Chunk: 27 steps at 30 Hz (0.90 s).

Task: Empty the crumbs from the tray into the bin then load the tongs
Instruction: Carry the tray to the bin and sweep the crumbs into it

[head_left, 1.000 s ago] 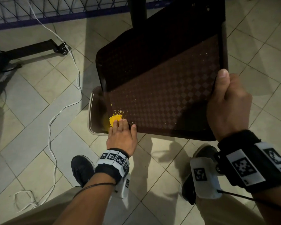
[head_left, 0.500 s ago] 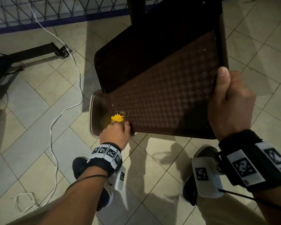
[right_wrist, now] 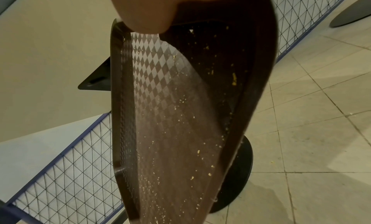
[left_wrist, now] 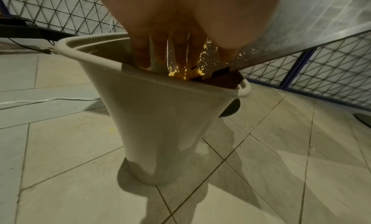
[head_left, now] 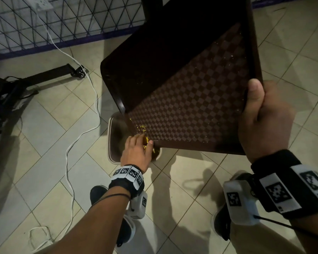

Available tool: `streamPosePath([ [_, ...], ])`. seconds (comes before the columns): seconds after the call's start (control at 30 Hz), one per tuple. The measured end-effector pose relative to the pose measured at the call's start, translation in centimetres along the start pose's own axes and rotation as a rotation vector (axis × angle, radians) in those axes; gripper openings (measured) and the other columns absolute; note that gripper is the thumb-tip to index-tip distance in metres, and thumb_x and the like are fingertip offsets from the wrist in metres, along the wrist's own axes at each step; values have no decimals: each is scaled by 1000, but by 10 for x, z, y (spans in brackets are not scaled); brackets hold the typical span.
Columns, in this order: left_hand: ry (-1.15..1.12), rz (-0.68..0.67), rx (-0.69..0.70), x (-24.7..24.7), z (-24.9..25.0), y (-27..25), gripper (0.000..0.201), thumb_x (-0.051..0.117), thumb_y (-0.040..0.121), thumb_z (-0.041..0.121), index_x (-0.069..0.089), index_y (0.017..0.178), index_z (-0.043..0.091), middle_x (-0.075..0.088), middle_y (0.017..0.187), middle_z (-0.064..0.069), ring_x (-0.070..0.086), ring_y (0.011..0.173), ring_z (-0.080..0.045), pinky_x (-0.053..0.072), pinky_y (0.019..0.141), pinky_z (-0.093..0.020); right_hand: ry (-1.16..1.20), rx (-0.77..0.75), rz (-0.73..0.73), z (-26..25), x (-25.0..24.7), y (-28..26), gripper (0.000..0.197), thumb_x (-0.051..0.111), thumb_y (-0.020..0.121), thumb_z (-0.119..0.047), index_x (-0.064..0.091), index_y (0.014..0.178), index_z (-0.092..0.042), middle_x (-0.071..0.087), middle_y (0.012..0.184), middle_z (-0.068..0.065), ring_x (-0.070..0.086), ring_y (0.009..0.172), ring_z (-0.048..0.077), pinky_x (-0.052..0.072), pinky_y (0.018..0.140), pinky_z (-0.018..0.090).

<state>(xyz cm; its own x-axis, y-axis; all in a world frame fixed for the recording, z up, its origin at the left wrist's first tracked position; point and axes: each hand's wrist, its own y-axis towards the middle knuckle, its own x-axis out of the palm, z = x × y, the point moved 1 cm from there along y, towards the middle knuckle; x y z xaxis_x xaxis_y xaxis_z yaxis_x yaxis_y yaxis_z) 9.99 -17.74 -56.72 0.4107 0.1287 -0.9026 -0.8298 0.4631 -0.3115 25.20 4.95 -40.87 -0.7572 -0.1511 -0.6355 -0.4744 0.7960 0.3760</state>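
Observation:
A dark brown tray [head_left: 191, 98] with a checker pattern is tilted, its low corner over a beige bin [head_left: 109, 140] on the floor. My right hand [head_left: 264, 121] grips the tray's right edge, thumb [right_wrist: 144, 13] on top of the rim. At the low corner my left hand [head_left: 136, 149] brushes yellow crumbs [head_left: 141, 128] with its fingers. In the left wrist view the fingers [left_wrist: 144, 52] point down into the bin [left_wrist: 160, 124] and crumbs [left_wrist: 174, 74] fall past the rim. Fine specks stay scattered on the tray [right_wrist: 170, 132]. No tongs are in view.
A white cable [head_left: 70, 143] snakes over the tiled floor left of the bin. A black wheeled stand leg [head_left: 50, 74] and a wire mesh fence [head_left: 62, 24] lie beyond. A black round pedestal base [right_wrist: 236, 171] stands behind the tray. My shoes [head_left: 97, 195] are below the hands.
My left hand has dragged the yellow crumb pile down to the tray's low corner and over its edge into the bin. Only scattered bits remain there. The right hand keeps its grip.

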Motion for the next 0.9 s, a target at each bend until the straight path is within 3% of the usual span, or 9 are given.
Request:
streamPosePath([
  [0.07, -46, 107, 7, -5, 1, -1, 55, 38, 98, 50, 41, 143, 18, 39, 150, -3, 32, 139, -22, 39, 105, -44, 9, -8, 9, 0, 0, 0, 41, 31, 104, -32, 57, 94, -2, 38, 61, -8, 36, 55, 15, 19, 52, 26],
  [0.13, -101, 111, -2, -6, 3, 0, 57, 40, 99, 49, 34, 148, 21, 32, 155, -1, 31, 141, -20, 38, 105, -43, 14, -30, 15, -1, -1, -1, 40, 32, 104, -30, 58, 94, -1, 43, 65, -3, 36, 54, 16, 20, 51, 26],
  [0.23, -97, -64, -1, 0, 3, 1, 65, 30, 99, 55, 17, 154, 23, 15, 163, 3, 14, 149, -20, 25, 116, -44, 9, -46, 15, -1, -1, -1, 42, 30, 104, -31, 58, 93, -1, 42, 65, -2, 36, 54, 16, 25, 55, 26],
  [0.3, -3, -152, 21, 4, 0, -3, 65, 24, 99, 58, 23, 154, 22, 19, 163, 3, 9, 151, -21, 19, 118, -43, -6, -49, 21, 1, -2, 1, 43, 30, 104, -32, 58, 93, -1, 42, 65, -1, 37, 54, 17, 25, 55, 28],
  [0.43, -42, 98, -20, -12, -5, 1, 58, 33, 100, 50, 29, 151, 23, 21, 162, 3, 15, 149, -20, 29, 116, -45, -8, -44, 31, 3, -2, 0, 44, 29, 104, -33, 58, 97, 0, 45, 68, 2, 40, 58, 20, 28, 55, 31],
  [0.53, -48, 188, -9, -22, -8, 20, 65, 29, 100, 51, 10, 156, 22, 3, 165, 2, 5, 151, -19, 16, 119, -40, -23, -31, 3, 4, -3, -1, 45, 29, 104, -34, 58, 99, -1, 46, 68, 3, 41, 57, 22, 27, 55, 30],
  [0.6, -23, 137, 4, -23, -9, 30, 67, 23, 101, 51, 1, 156, 20, -4, 165, 0, -3, 151, -21, 9, 122, -40, -19, -36, -9, 2, -3, -2, 45, 29, 104, -34, 58, 98, 0, 46, 67, 4, 42, 56, 23, 28, 55, 30],
  [0.7, 40, 16, 5, -16, -9, 30, 67, 14, 101, 53, -4, 156, 18, -9, 164, 0, -8, 151, -23, 9, 122, -44, 1, -56, 0, -2, -2, -2, 44, 30, 104, -33, 57, 95, 0, 45, 63, 4, 41, 52, 23, 28, 52, 30],
  [0.9, 112, -257, 21, 10, -11, 7, 69, 4, 96, 62, 3, 156, 26, -6, 164, 9, -15, 150, -22, 0, 121, -46, 3, -58, 34, -9, -3, 1, 43, 30, 104, -31, 57, 95, 2, 43, 65, 3, 39, 53, 22, 26, 53, 30],
])
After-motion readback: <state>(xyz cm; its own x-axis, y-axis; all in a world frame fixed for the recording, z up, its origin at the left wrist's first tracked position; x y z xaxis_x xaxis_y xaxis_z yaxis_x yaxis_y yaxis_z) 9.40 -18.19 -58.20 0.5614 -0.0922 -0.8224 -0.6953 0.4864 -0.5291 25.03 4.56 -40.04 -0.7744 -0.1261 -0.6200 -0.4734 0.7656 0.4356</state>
